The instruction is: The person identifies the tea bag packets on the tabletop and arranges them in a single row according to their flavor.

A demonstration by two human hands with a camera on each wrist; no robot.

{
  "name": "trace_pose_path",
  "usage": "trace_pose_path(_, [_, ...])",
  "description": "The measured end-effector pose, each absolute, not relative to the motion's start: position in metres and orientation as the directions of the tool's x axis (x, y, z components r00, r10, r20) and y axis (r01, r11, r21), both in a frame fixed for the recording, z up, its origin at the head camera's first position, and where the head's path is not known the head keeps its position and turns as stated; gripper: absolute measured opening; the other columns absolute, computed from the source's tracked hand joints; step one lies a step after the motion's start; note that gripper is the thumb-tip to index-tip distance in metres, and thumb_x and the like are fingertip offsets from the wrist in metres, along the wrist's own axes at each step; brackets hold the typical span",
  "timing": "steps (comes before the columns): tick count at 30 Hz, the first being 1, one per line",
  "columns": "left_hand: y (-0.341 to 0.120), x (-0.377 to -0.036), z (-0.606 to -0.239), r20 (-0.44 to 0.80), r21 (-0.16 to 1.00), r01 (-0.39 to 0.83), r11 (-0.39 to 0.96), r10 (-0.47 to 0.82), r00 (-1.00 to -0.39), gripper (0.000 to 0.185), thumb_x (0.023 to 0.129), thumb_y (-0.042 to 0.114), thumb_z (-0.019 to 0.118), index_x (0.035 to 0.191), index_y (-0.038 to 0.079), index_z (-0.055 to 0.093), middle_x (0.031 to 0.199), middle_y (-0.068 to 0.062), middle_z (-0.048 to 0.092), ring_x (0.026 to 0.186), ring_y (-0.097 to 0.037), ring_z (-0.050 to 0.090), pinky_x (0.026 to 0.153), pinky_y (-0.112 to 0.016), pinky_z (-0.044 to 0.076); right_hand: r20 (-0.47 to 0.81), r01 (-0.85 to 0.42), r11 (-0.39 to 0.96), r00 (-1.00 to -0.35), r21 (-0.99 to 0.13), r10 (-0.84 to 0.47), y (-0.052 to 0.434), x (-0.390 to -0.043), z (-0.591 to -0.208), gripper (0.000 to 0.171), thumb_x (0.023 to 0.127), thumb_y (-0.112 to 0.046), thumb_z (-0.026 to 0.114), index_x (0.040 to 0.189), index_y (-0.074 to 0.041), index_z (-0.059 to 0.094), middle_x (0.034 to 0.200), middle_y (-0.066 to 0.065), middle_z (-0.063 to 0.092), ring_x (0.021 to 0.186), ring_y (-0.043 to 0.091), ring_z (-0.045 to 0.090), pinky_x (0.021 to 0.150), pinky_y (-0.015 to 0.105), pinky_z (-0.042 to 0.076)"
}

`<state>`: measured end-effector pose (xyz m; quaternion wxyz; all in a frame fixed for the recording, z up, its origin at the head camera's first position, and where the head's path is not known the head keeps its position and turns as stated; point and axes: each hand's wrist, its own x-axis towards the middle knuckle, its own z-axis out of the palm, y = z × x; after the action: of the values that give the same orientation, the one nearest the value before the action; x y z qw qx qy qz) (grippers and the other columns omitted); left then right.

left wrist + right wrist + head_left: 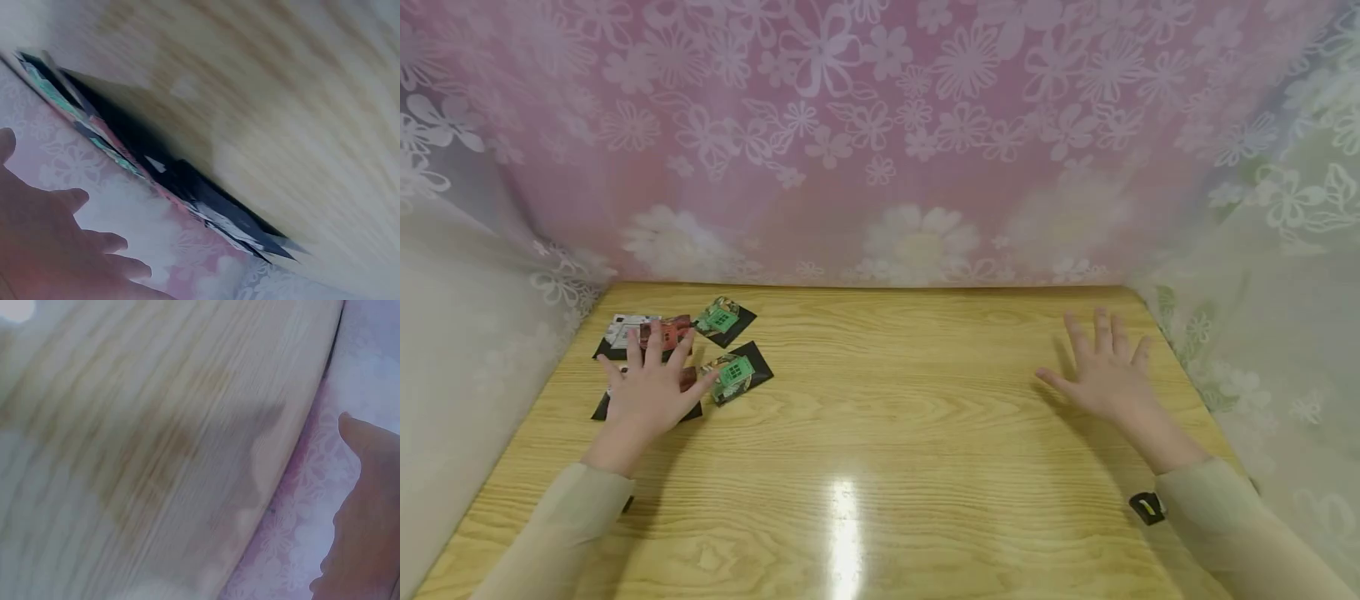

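My left hand (651, 396) hovers with fingers spread over several flat packets at the left of the table. They have black edges and printed fronts: a white one (622, 332), a red one (668, 334) and two green ones, the far green packet (722, 318) and the near green packet (737, 372). Another packet lies partly hidden under that hand. In the left wrist view, the packets (206, 203) lie on the wood, apart from the fingers. Over the right part of the table, my right hand (1108, 379) is held with fingers spread and holds nothing.
The wood-grain table (895, 433) runs back to a pink floral curtain (880, 167). Pale floral cloth hangs along the left side (467, 317) and right side (1277, 333). A small black strap piece (1147, 507) shows beside the right sleeve.
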<state>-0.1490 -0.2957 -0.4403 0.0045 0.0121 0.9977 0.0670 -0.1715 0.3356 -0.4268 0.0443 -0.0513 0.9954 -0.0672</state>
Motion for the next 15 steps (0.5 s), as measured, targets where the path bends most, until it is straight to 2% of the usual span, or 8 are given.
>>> trace_pose_path(5, [-0.304, -0.148, -0.444, -0.013, 0.126, -0.003, 0.992, -0.001, -1.000, 0.088, 0.105, 0.069, 0.047, 0.171, 0.017, 0.023, 0.171, -0.040, 0.006, 0.154, -0.070, 0.002, 0.112, -0.094, -0.001, -0.084, -0.136, 0.981, -0.985, -0.137, -0.149, 0.327, -0.177, -0.426, 0.110, 0.100, -0.077, 0.047, 0.172, -0.015, -0.008, 0.172, 0.035, -0.019, 0.159, 0.058, -0.017, 0.119, 0.085, -0.010])
trace_pose_path(10, [-0.312, -0.145, -0.448, -0.044, 0.137, -0.008, 0.991, -0.002, -0.999, 0.083, 0.109, 0.061, 0.045, 0.171, 0.011, 0.022, 0.169, -0.044, 0.006, 0.153, -0.071, 0.000, 0.115, -0.091, 0.000, -0.088, -0.160, 0.977, -0.981, -0.143, -0.174, 0.315, -0.180, -0.423, 0.109, 0.102, -0.070, 0.053, 0.172, -0.012, -0.005, 0.172, 0.035, -0.015, 0.159, 0.059, -0.013, 0.123, 0.081, -0.008])
trace_pose_path(15, [-0.319, -0.144, -0.451, -0.059, 0.136, 0.008, 0.991, 0.016, -0.998, 0.080, 0.111, 0.057, 0.043, 0.169, 0.006, 0.023, 0.168, -0.045, 0.007, 0.153, -0.070, 0.003, 0.119, -0.087, 0.008, -0.083, -0.187, 0.972, -0.976, -0.144, -0.200, 0.302, -0.184, -0.422, 0.107, 0.102, -0.067, 0.055, 0.172, -0.010, -0.002, 0.173, 0.036, -0.010, 0.161, 0.057, -0.009, 0.126, 0.078, -0.006])
